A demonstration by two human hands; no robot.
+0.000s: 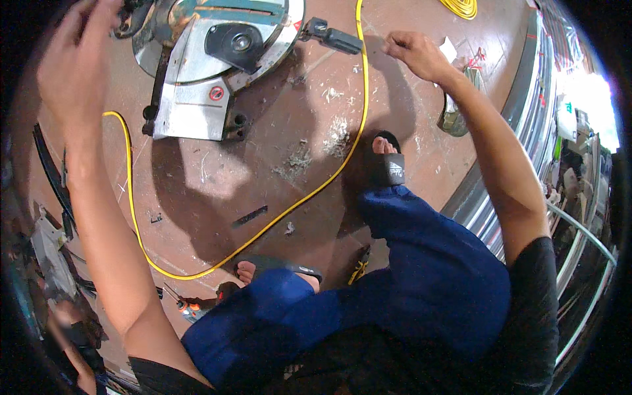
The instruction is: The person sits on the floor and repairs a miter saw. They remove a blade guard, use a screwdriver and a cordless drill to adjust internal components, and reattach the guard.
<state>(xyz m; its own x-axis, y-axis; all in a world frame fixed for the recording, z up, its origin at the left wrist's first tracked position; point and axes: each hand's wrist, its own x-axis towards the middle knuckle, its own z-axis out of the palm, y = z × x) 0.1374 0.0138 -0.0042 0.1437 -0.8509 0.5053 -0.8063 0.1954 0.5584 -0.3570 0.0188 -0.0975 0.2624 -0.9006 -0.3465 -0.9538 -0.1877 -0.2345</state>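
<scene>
Hovering above a tiled floor (pixel 421 148), two bare hands flank one mitre saw (pixel 217 72), which sits on the floor at the upper left. The left hand (pixel 76 85) is raised beside the saw, blurred, its fingers cut by the upper edge; I cannot tell how they stand. The right hand (pixel 415 56) hangs just off the saw's single black handle (pixel 337 40), fingers curled inward; whether they pinch anything cannot be told.

One yellow cable (pixel 366 79) passes between handle and right hand, then loops across the floor between saw and feet; one yellow coil (pixel 461 6) lies beyond. Two main clumps of shavings (pixel 337 137), one dark strip (pixel 250 216), two black sandals (pixel 394 169) and one orange-and-grey tool (pixel 191 309) are around. Several long profiles (pixel 533 99) line the right side.
</scene>
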